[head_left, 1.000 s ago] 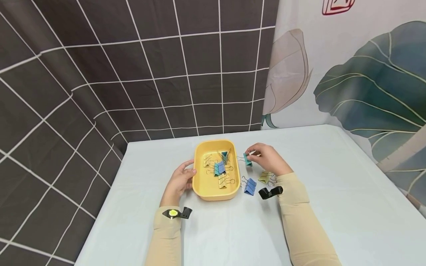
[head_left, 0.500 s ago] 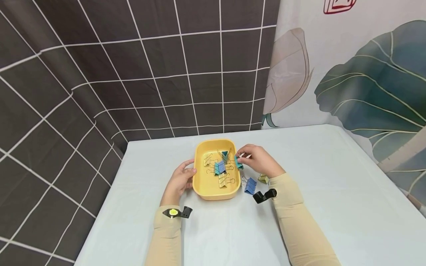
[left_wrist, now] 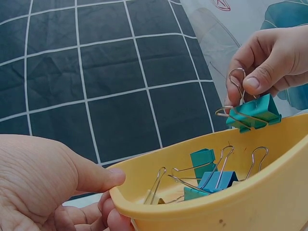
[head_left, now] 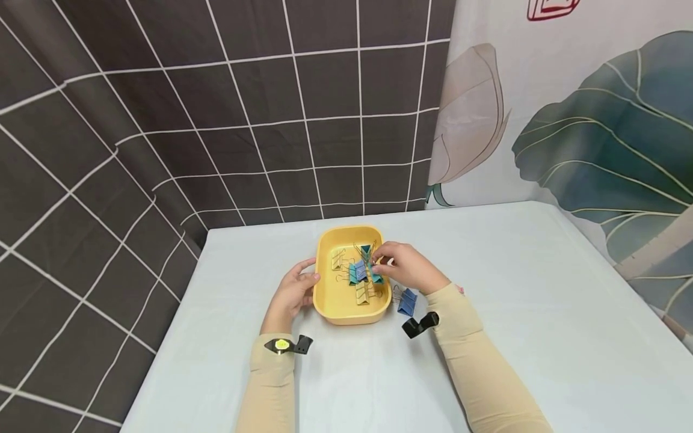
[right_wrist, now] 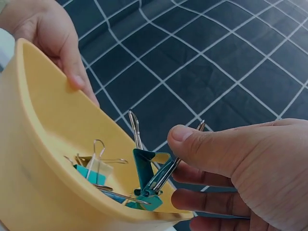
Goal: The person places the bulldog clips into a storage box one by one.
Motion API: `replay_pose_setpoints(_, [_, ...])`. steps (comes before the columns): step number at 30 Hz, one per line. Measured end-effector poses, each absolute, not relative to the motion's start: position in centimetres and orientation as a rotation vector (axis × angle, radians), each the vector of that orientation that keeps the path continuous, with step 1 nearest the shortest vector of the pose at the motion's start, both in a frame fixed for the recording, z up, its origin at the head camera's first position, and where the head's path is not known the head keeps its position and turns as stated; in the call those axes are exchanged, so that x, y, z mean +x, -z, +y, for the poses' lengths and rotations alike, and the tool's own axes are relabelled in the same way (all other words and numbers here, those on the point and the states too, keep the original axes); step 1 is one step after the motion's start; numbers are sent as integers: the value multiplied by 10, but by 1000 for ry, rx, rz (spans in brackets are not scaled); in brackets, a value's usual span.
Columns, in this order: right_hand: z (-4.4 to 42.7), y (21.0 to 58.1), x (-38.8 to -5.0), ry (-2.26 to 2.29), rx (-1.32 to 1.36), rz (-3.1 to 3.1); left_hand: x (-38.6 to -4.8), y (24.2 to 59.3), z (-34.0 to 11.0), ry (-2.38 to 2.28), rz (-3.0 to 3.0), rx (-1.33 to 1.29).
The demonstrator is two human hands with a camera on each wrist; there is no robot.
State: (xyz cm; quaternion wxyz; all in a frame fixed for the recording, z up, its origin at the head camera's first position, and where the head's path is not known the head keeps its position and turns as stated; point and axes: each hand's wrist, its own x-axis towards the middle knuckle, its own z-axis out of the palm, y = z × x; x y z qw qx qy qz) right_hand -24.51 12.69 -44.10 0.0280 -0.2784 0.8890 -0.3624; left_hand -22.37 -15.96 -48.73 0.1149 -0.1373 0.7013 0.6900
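My right hand (head_left: 408,264) pinches a teal binder clip (left_wrist: 255,114) by a wire handle, thumb against fingers. In the left wrist view that clip hangs over the right side of the yellow tray (head_left: 346,310), above the clips inside. My left hand (head_left: 292,294) grips the tray's left rim, thumb on top and fingers outside. Inside lie several binder clips: a blue clip (head_left: 361,270) beside a teal one near the middle, a yellow clip (head_left: 362,293) towards the front, another yellow clip (head_left: 337,260) at the back left, and a dark teal clip (head_left: 366,251) at the back right.
A blue binder clip (head_left: 408,302) lies on the white table (head_left: 368,379), right of the tray and close to my right wrist. Black straps (head_left: 420,325) stick out from the wrists. A dark gridded cloth (head_left: 260,144) hangs behind the table.
My right hand has moved left with the teal binder clip, from beside the tray to over it. The yellow clip on the table is now hidden by my sleeve. My left hand stays put.
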Motion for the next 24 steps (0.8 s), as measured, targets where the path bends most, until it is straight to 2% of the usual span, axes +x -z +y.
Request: replay_pose_setpoints(24, [123, 443, -244, 888, -721, 2787, -224, 488, -160, -2028, 2040, -406])
